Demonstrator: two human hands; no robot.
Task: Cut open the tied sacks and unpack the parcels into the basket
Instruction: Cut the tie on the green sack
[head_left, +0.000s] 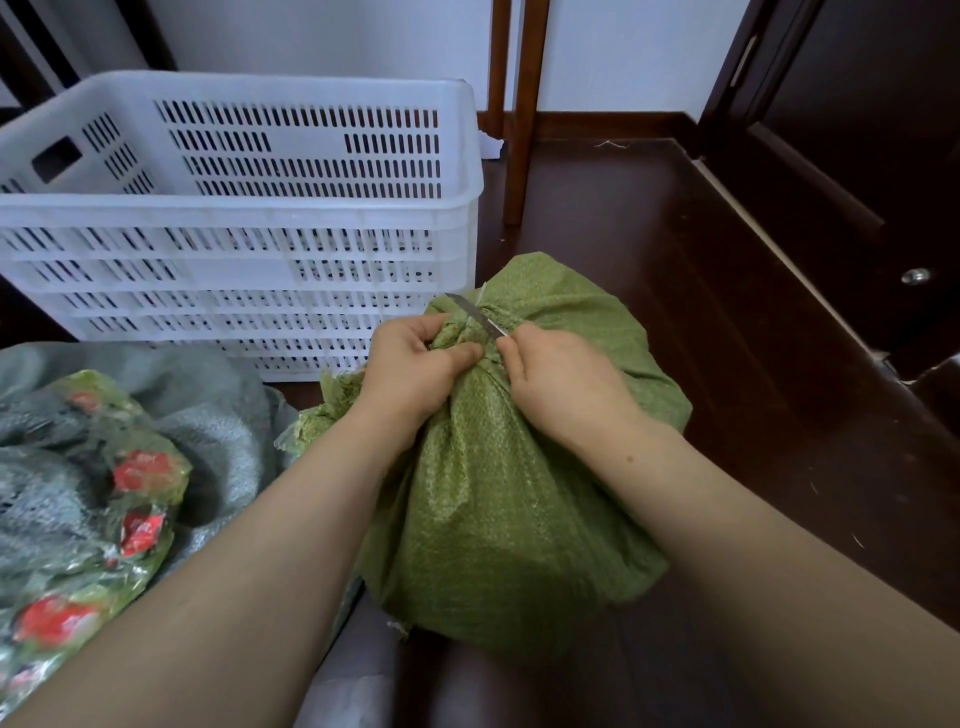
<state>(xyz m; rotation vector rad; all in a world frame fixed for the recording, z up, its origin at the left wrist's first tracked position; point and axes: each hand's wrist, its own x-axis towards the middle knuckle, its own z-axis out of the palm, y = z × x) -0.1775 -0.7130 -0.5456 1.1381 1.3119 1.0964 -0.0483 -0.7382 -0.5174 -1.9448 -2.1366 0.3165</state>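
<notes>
One green woven sack (509, 493) stood on the dark wooden floor (727, 364), just right of the single white slotted plastic basket (234, 208), with its neck bunched and tied. Both of the person's hands were at that neck. The left hand (415, 364) had its fingers and thumb curled tightly round the gathered fabric. The right hand (561, 384) pinched one small blade (478, 314) whose thin metal edge lay across the tie, tip pointing toward the basket. At the left edge lay one grey sack (218, 415), and on it one clear-wrapped bundle printed in red and green (93, 493); how many parcels it held could not be told. Two wooden legs (519, 130) rose behind the basket.
</notes>
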